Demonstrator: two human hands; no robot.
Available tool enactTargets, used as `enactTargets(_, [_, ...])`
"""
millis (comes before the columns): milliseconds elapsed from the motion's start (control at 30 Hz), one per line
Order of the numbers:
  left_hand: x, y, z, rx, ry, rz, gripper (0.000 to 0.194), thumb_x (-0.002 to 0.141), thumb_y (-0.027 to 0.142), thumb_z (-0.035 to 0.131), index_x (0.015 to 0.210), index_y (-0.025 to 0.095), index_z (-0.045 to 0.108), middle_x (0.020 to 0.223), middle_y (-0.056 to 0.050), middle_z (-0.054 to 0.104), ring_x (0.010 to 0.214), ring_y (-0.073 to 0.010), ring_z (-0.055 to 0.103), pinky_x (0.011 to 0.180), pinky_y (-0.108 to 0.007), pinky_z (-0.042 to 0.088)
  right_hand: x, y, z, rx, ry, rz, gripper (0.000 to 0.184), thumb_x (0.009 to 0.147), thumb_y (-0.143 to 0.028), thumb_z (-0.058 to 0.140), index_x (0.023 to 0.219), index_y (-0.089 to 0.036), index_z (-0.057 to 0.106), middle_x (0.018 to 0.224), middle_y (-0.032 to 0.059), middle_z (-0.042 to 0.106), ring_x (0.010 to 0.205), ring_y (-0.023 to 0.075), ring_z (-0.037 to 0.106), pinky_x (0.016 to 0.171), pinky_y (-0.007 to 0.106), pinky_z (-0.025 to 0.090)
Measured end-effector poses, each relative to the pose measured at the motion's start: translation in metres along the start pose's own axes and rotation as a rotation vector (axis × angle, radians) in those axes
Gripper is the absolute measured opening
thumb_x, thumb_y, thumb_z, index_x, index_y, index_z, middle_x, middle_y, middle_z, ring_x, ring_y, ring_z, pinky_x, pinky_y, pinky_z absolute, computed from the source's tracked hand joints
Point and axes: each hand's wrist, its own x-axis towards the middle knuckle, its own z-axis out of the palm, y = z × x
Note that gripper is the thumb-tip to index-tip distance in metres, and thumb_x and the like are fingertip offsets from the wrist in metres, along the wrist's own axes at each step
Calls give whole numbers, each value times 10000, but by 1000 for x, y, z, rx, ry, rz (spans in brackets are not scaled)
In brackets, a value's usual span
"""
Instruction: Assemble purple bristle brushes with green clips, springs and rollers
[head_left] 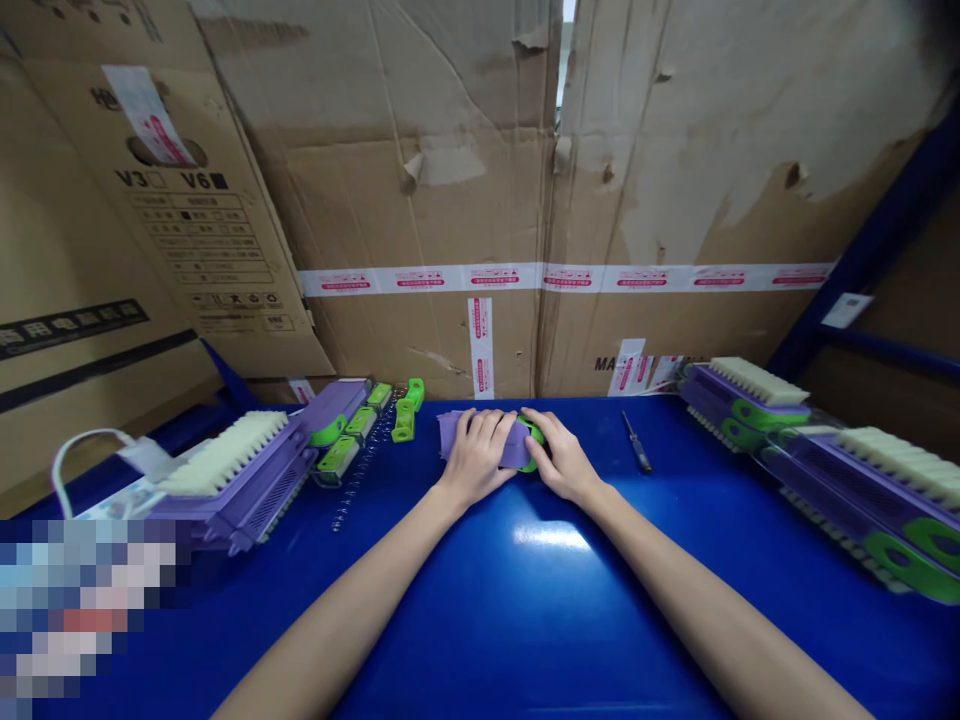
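Note:
Both hands are on a purple plastic housing (516, 447) that lies on the blue table at the middle. My left hand (474, 458) is laid over its top, with the fingers wrapped over the far side and the thumb along the near side. At the housing's right end is a bright green end piece (536, 434). My right hand (564, 458) grips this green piece, its fingers beyond it and its thumb at the near side. The underside of the housing is hidden, and so is part of the green piece.
Purple brush units with cream bristles (232, 455) stand on the left; similar brush units (750, 385) are on the right. Springs (364, 465), green-and-clear parts (337, 460) and loose green end pieces (403, 421) lie left of centre. A screwdriver (637, 442) lies right. Cardboard (420, 220) walls the back.

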Motion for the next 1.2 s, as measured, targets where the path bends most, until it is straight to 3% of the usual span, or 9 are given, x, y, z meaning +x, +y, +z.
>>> enactTargets(367, [-1,-3,1,-198,37,-24,554,655,307,634,1157,132,476,1108,-137,559,1036,-281,499,903,-423,375,-1,0,0,43,8,47,423,918,-302,374,1321,-178,403,1221,119,566,1124,214,548,984,385,432])
enactTargets(600, [0,-3,3,-200,-15,7,594,743,257,584,1294,158,385,1180,-146,531,1069,-284,490,894,-421,383,2,-1,-1,8,-66,103,442,937,-328,302,1345,-185,391,1195,133,558,1087,222,564,935,392,460])
enactTargets(767, [1,-2,1,-178,-14,-7,544,748,290,586,1251,154,430,1172,-134,544,1059,-278,497,884,-400,386,2,-1,0,33,-60,125,500,903,-362,394,1364,-173,358,1265,139,527,1150,241,525,975,406,421])
enactTargets(833, [2,-3,0,-145,-9,-44,535,723,314,608,1210,145,466,1160,-138,552,1044,-286,505,872,-404,388,2,0,2,73,-43,161,517,885,-370,430,1360,-176,361,1223,129,561,1095,238,559,943,396,439])
enactTargets(1000, [3,-5,-2,-106,-11,-95,562,661,337,651,1161,129,502,1130,-150,564,1030,-304,509,881,-435,371,3,4,6,175,7,295,545,843,-377,497,1338,-183,380,859,41,629,730,168,605,705,311,496])
enactTargets(1200, [2,-7,-3,-142,-75,-59,672,670,276,638,1282,141,396,1188,-158,516,1091,-312,477,901,-443,371,4,2,4,267,-17,344,549,824,-394,514,1310,-160,409,756,7,604,654,139,573,660,284,488])
